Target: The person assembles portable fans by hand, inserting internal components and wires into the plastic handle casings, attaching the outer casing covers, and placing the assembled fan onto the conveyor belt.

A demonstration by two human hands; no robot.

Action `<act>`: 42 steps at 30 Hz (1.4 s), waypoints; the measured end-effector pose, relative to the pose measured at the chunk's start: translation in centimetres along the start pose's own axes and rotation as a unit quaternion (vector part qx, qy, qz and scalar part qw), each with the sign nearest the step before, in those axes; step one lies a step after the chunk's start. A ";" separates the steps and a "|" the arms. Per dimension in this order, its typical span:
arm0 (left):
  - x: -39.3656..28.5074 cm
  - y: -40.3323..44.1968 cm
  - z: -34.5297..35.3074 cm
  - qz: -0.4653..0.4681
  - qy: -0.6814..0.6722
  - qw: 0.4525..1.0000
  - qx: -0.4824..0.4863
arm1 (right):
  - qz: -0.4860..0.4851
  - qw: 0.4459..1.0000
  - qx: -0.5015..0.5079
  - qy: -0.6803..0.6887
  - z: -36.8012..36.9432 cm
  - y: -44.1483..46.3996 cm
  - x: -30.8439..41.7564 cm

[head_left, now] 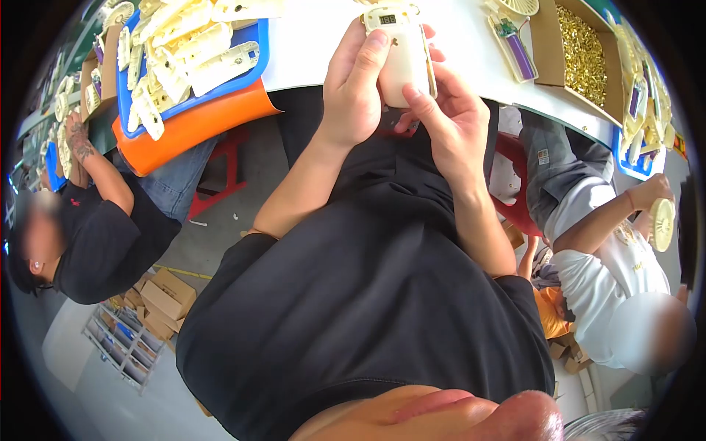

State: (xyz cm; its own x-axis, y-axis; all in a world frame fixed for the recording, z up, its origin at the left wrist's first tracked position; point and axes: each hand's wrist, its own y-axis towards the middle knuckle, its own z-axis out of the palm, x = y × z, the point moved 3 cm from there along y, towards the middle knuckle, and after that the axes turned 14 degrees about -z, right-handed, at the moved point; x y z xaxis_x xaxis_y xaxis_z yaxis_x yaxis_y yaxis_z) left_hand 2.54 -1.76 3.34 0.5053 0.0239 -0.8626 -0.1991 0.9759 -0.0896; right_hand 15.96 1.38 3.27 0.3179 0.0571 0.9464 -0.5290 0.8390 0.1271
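A cream plastic device housing [401, 62] with a small dark display window at its top is held over the table's front edge. My left hand [357, 88] grips its left side, the thumb lying on the front face near the display. On the right side, my right hand [448, 117] has its thumb on the lower front and its fingers behind the housing's edge. What lies behind the housing is hidden by it and by my hands.
A blue tray [257, 70] of cream shells stands left, above an orange sheet [198, 128]. A purple-and-cream part [518, 55] lies right, beside a cardboard box [548, 73] of brass-coloured pieces. Co-workers sit on both sides; the right one holds a cream part [662, 224].
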 end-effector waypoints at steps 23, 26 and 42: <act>2.4 0.1 0.8 0.032 -0.026 0.998 0.046 | -0.327 0.820 -0.028 -0.470 -0.7 -0.3 0.7; 2.3 0.0 1.2 0.006 -0.058 0.998 0.039 | -0.324 0.831 -0.033 -0.451 -0.8 0.1 1.9; 1.9 -0.9 2.3 0.047 -0.028 0.998 -0.037 | -0.350 0.818 -0.033 -0.455 -0.1 -0.4 2.2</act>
State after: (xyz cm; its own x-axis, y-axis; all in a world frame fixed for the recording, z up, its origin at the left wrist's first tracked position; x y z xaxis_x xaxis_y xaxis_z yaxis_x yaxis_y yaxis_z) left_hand 5.61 -2.06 2.92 0.5271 0.1281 -0.8401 -0.3072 0.9504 -0.0478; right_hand 16.98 1.24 5.25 -0.2091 -0.8516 0.4806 -0.4149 0.5223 0.7450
